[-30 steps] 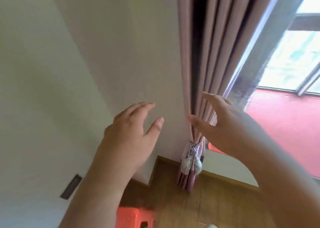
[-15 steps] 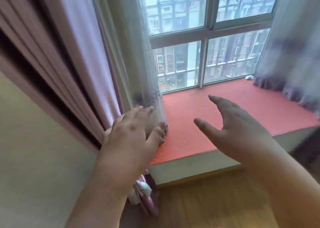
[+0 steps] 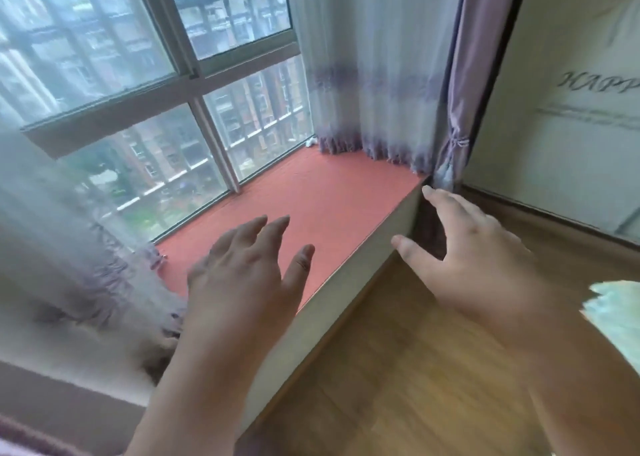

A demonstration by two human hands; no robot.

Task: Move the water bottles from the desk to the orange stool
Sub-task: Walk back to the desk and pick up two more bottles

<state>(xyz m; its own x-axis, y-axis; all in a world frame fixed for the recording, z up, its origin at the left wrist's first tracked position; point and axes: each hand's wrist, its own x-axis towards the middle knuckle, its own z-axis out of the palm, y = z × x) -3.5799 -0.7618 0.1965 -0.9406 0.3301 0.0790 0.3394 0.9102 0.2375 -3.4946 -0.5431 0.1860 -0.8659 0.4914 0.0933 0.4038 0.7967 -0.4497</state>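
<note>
left hand (image 3: 242, 275) spread, empty | right hand (image 3: 474, 255) spread (blurred) | flat red ledge (image 3: 322, 192)

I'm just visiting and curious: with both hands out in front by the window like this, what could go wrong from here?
Both the left hand and right hand are open and hold nothing. No bottle, desk or stool is in view, so a reach now would be blind. The blurred picture suggests quick turning; a hand might snag the sheer curtain.

You are facing a window (image 3: 145, 85) with a red sill (image 3: 311, 199), sheer curtains (image 3: 374, 75) hanging at both ends, above a wooden floor (image 3: 415, 369).
</note>
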